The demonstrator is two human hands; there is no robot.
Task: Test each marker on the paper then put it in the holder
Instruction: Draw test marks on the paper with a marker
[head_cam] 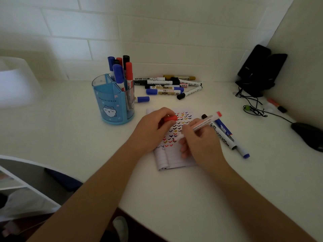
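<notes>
The red marker [201,125] is showing a white barrel with pinkish print and a red end plug. The right hand [201,144] is gripping it, fingers curled round the lower barrel, over the lined paper [167,158], which is carrying rows of coloured ticks. The left hand [153,130] is pinching the red cap [170,118] between thumb and curled fingers, over the paper's 10 o'clock corner.

The white table [192,198] is lying bare toward 6 o'clock, and its near edge is cutting across at 7 o'clock. The blue holder [111,103], with markers standing in it, is sitting at 10 o'clock from the paper. A pile of markers [167,86] is lying at 12 o'clock by the wall. Two more markers [225,135] are lying just beside the right hand at 3 o'clock.

The red marker's long axis is running from 8 o'clock to 2 o'clock, tilted, with the writing end pointing down toward 8 o'clock at the ticks.
</notes>
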